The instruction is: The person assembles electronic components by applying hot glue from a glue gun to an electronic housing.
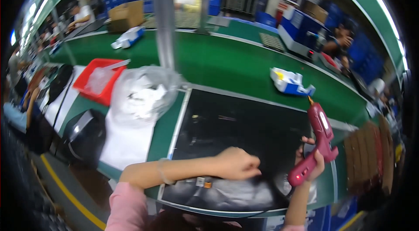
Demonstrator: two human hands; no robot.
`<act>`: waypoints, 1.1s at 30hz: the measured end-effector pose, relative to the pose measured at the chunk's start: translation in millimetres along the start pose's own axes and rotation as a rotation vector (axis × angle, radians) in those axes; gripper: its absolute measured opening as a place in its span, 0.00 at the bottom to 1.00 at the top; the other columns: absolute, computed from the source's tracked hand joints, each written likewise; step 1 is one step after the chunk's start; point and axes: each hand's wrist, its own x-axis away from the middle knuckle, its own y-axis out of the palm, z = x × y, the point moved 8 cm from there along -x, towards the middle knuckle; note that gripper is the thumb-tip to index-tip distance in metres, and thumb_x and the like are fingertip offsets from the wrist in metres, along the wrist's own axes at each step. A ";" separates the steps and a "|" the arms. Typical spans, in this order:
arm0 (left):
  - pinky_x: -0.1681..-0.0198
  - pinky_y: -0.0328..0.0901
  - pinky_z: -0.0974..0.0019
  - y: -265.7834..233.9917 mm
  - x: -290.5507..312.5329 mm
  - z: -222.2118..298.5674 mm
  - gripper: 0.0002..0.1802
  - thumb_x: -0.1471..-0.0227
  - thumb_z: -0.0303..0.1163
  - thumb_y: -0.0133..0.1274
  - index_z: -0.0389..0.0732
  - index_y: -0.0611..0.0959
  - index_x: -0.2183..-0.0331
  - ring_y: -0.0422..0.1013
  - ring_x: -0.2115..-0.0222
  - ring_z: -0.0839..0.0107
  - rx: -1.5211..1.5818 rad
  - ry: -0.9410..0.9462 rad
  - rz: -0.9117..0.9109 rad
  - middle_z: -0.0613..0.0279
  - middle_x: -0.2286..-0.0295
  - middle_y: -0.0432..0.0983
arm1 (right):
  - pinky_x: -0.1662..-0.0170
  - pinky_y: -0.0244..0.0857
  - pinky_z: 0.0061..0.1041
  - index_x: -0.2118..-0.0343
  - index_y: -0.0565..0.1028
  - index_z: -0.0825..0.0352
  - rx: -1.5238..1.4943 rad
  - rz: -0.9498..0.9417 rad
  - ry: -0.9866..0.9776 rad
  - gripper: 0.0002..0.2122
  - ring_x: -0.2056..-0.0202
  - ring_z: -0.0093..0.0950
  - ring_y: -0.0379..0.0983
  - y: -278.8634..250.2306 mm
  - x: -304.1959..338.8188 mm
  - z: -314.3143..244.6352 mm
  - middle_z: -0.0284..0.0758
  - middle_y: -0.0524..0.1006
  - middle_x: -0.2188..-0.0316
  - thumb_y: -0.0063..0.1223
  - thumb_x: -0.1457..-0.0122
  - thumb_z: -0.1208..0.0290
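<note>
My right hand is wrapped round the handle of a dark red hot glue gun. The gun's nozzle points up and away, and a small red light glows at the base of its handle. Over the black work mat is my left hand, closed with its fingers curled in. Whatever it may hold is hidden. Small pieces, one orange and one whitish, lie on the mat beside my left wrist. Beyond the nozzle a blue-and-white part rests on the green conveyor belt.
A clear plastic bag of white pieces sits left of the mat, beside a red bin. Another blue-and-white part lies farther along the belt. A metal post rises at the belt. Cardboard stands at right. Other people work across and alongside.
</note>
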 end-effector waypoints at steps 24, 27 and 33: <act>0.73 0.63 0.71 -64.7 -173.4 -186.5 0.33 0.63 0.31 0.54 0.36 0.62 0.53 0.66 0.77 0.75 0.016 -0.367 0.293 0.50 0.60 0.64 | 0.67 0.66 0.24 0.62 0.63 0.78 0.063 0.058 0.049 0.22 0.73 0.31 0.70 4.0 3.4 -15.2 0.55 0.68 0.65 0.45 0.61 0.67; 0.69 0.63 0.70 -59.0 -170.6 -188.0 0.33 0.65 0.35 0.56 0.34 0.64 0.55 0.66 0.73 0.72 -0.078 -0.069 0.246 0.55 0.65 0.69 | 0.68 0.66 0.23 0.63 0.64 0.78 0.062 0.033 0.086 0.23 0.74 0.31 0.70 18.1 5.2 -9.6 0.55 0.68 0.66 0.45 0.62 0.66; 0.57 0.58 0.63 -69.9 -156.0 -82.3 0.21 0.62 0.26 0.47 0.39 0.68 0.60 0.63 0.61 0.61 -0.407 0.126 0.315 0.55 0.66 0.68 | 0.64 0.66 0.24 0.57 0.59 0.79 0.142 -0.034 0.084 0.26 0.64 0.33 0.69 2.3 7.5 -7.8 0.53 0.68 0.64 0.42 0.59 0.67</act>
